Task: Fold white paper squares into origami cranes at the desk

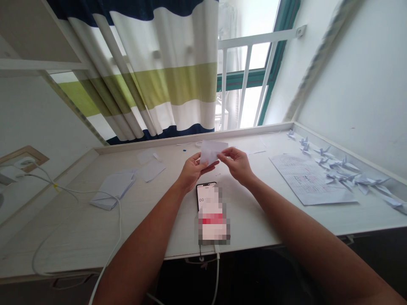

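Both my hands hold a small folded white paper point(212, 151) above the middle of the pale desk point(254, 212). My left hand point(191, 170) pinches its lower left edge with thumb and fingers closed. My right hand point(237, 163) pinches the right edge, fingers curled. A phone point(212, 214) lies flat on the desk just below my hands, with a cable leaving its near end.
A stack of white paper squares point(112, 190) and loose sheets point(151, 169) lie at left. A printed sheet point(310, 180) and several folded paper cranes point(343, 169) sit at right along the wall. A white cable point(79, 192) loops across the left. Striped curtain point(159, 84) and window behind.
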### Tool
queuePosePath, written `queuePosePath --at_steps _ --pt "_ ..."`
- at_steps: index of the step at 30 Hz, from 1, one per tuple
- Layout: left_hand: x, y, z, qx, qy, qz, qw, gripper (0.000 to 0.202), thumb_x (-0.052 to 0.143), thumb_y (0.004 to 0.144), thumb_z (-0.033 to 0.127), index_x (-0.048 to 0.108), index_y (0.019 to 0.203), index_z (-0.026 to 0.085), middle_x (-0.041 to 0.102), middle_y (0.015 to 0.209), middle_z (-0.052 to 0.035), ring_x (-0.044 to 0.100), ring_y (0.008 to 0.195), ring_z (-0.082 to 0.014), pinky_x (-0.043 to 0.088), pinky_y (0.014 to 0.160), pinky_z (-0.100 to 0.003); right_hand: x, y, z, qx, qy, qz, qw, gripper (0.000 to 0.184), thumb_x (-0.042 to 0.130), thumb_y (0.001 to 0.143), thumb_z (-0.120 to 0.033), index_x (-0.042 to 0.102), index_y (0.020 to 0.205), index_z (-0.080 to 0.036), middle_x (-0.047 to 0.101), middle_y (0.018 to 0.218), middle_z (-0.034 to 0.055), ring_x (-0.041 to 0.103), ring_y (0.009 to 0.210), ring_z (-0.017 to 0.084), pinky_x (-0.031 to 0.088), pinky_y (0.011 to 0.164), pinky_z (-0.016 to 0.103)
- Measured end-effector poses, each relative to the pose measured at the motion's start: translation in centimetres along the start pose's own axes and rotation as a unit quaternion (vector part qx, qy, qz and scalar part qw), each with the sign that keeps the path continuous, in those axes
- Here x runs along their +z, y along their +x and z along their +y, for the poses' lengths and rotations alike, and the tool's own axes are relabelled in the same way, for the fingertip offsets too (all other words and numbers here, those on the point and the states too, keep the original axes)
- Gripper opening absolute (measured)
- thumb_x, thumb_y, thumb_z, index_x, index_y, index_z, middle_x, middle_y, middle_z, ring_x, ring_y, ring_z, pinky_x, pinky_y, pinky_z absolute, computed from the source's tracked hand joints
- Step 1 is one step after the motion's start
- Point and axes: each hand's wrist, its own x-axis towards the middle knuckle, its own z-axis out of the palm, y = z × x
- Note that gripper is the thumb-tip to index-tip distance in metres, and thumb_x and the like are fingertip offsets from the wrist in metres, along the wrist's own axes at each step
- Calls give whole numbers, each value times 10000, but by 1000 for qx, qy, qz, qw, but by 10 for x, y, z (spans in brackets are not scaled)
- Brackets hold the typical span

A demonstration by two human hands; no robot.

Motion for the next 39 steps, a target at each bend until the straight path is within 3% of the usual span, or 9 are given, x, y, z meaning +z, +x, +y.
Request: queuePosePath --at_steps 6,13,17,22,26,29,33,35,39 --pt "1 0 0 -23 61 5 998 381 762 851 170 635 1210 149 788 1125 -135 810 964 -304 613 928 -466 0 -1 -4 21 35 -27 999 405 890 747 -560 675 815 -224 725 843 28 675 837 204 572 848 412" --pt "6 3 -3 73 55 71 993 480 826 760 168 417 1002 236 805 1001 -21 808 885 -233 622 887 -441 0 -1 -3 28 64 -36 997 400 915 728 -528 664 811 -227 749 824 26 688 791 199 569 806 404" --pt "6 3 -1 89 69 91 989 529 862 753 244 439 1072 245 798 999 -21 795 871 -216 626 831 -400 0 0 -4 17 57 -45 997 370 912 744 -503 670 797 -227 738 836 27 688 835 201 574 855 411" --pt "3 3 1 40 73 109 990 630 905 733 421 539 1200 208 802 1003 -81 779 755 -219 604 703 -341 0 -1 -5 11 73 -80 994 355 907 755 -482 672 780 -217 751 848 31 701 840 205 578 845 414" --pt "-1 5 1 20 61 115 991 547 929 686 473 701 1074 163 794 944 -67 730 723 -183 585 664 -312 0 -5 -9 -14 24 -124 992 295 899 765 -461 717 778 -230 784 1033 57 703 1098 260 533 1009 468" --pt "-5 6 -1 36 65 123 990 480 934 678 470 756 1002 163 794 902 -52 702 710 -166 567 680 -308 -2 -7 -13 -43 -17 -157 987 221 880 794 -435 746 785 -259 719 1340 55 558 1404 294 387 1203 529" --pt "-8 7 -3 56 97 107 988 388 928 698 415 797 959 161 803 895 -58 710 754 -173 553 727 -310 -4 -8 -15 -51 -58 -176 981 189 881 797 -421 760 789 -277 641 1476 33 454 1503 310 289 1258 581" --pt "-7 6 -3 55 99 91 989 352 928 695 384 804 935 159 804 880 -60 710 748 -173 559 726 -313 -5 -8 -15 -44 -61 -166 983 208 878 799 -434 754 784 -267 634 1481 43 479 1479 319 323 1235 588" --pt "-2 3 -3 39 86 60 994 349 939 658 342 808 926 162 804 862 -60 722 738 -188 598 736 -346 -4 -6 -12 -2 -19 -134 991 318 864 790 -509 712 784 -230 672 1400 100 634 1274 327 539 1021 547"
